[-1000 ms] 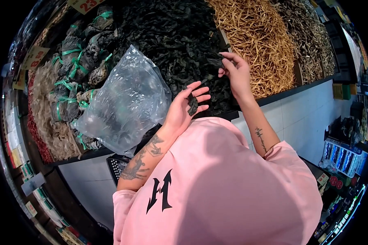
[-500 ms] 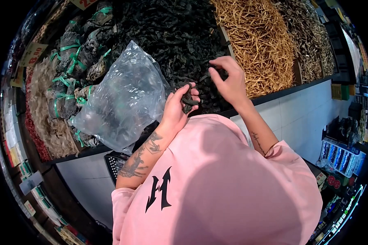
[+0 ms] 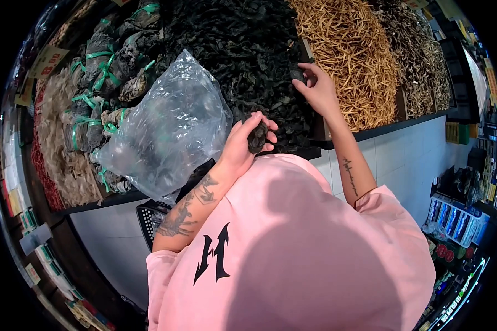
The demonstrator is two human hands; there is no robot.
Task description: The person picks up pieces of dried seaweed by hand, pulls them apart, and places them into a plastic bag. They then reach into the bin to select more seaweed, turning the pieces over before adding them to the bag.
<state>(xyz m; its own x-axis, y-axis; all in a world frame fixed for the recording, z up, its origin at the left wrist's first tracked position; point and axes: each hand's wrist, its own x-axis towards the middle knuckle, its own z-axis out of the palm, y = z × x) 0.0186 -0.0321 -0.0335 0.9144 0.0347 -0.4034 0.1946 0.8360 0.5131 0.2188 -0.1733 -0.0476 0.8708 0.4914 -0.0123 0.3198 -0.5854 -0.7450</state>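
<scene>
A wide heap of dark dried seaweed-like pieces (image 3: 243, 49) fills the bin in front of me. My left hand (image 3: 243, 140) is curled, palm up, around a small clump of these dark pieces (image 3: 257, 138), near the bin's front edge. Over the right side of the heap, my right hand (image 3: 321, 92) pinches one dark piece (image 3: 298, 74) between thumb and fingers. A clear plastic bag (image 3: 171, 129) lies just left of my left hand, spread over the goods. It is crumpled, and its opening cannot be made out.
Right of the heap, beyond a divider (image 3: 308, 52), lie golden dried strips (image 3: 348, 60), then brownish dried goods (image 3: 414, 60). On the left are grey bundles tied with green ribbon (image 3: 102, 69) and pale dried sheets (image 3: 63, 138). Price cards (image 3: 47, 62) stand at the left. A dark ledge (image 3: 389, 122) runs along the front.
My right hand has moved up and right across the heap, and a dark piece now shows in its fingertips. The clump in my left hand is held more upright. The view has shifted slightly.
</scene>
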